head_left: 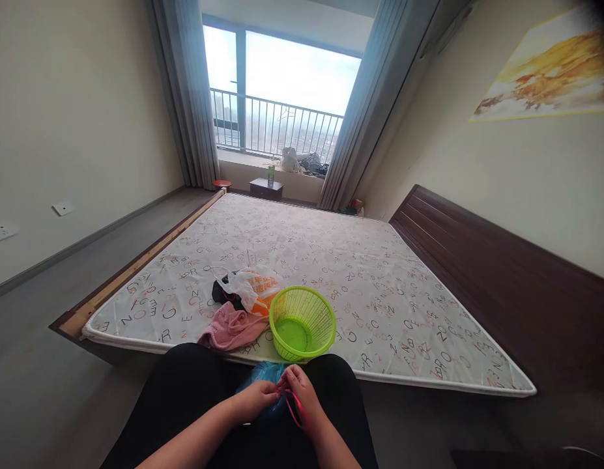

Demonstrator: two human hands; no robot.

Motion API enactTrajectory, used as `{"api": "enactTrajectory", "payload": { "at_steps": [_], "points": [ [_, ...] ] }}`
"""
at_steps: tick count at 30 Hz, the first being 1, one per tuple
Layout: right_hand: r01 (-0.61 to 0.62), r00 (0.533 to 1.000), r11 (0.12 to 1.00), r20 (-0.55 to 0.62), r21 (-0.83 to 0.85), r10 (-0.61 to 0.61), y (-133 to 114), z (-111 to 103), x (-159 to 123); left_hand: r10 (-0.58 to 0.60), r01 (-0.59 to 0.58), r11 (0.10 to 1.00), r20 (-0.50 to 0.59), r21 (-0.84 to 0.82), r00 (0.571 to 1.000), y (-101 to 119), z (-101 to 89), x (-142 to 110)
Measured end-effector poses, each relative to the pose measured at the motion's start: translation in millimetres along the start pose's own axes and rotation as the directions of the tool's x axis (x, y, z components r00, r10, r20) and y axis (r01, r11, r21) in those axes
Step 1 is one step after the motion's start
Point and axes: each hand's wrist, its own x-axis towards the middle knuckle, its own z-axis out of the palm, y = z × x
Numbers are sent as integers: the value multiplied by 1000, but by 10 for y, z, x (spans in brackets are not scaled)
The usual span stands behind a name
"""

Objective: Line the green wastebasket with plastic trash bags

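Between my knees hangs a blue translucent plastic bag [268,374], partly hidden by my hands. My left hand [257,398] is closed in a pinch at the bag's top, its fingertips meeting those of my right hand. A thin red cord [292,409] runs from the pinched fingers and loops down beside my right hand [302,395], which is also closed on it. Whether the cord belongs to the bag is hard to tell. Just beyond my hands, a lime-green plastic basket [328,306] rests on the mattress edge.
Left of the basket lie a pink towel [229,327], a white plastic bag [250,286] with orange print and a black item [223,293]. They sit on a letter-patterned mattress [370,286] with a dark headboard [458,241] at right. A small dark table [266,187] stands near the window.
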Motion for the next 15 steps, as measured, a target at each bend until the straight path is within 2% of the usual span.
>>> {"api": "enactTrajectory", "payload": {
  "at_steps": [2, 4, 7, 10, 13, 15],
  "points": [
    [54, 998, 998, 35, -25, -53, -44, 4, -30, 19, -21, 999, -58, -28, 998, -12, -3, 48],
    [91, 995, 987, 62, -129, -84, -73, 5, -69, 35, -41, 998, -112, -55, 993, -4, -10, 75],
    [64, 998, 938, 30, -341, -57, -102, 9, -121, 56, -81, 985, -162, -152, 985, 54, -34, 76],
    [45, 999, 901, 3, -430, -48, -112, 17, -138, 80, -129, 942, -167, -309, 983, 136, -79, 46],
    [60, 997, 895, -12, -442, -72, -83, 21, -122, 19, -94, 889, -169, -448, 985, 200, -137, 0],
    [58, 993, 877, -61, -476, -99, -50, 13, -103, -46, -57, 825, -167, -563, 985, 230, -187, -32]
  ]
}}
